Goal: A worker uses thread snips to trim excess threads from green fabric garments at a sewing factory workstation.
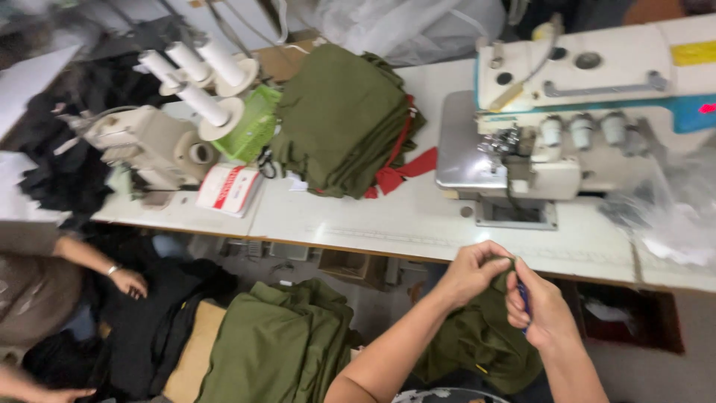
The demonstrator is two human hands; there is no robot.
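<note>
— Fabric first: what's on the left?

— A folded olive stack [280, 347], lower left. My left hand [471, 272] pinches the olive garment [481, 339] at its top edge, below the table edge.

— And the right?

— My right hand [538, 310] is closed round a small blue tool [524, 298], just beside the cloth; sewing machine [552, 142] beyond.

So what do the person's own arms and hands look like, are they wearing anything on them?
Both forearms are bare as far as the picture shows: no sleeves, no gloves. The left hand and right hand show no rings, watch or bracelet that I can make out, though the picture is a little blurred. The bracelet in view belongs to a co-worker's wrist.
</note>
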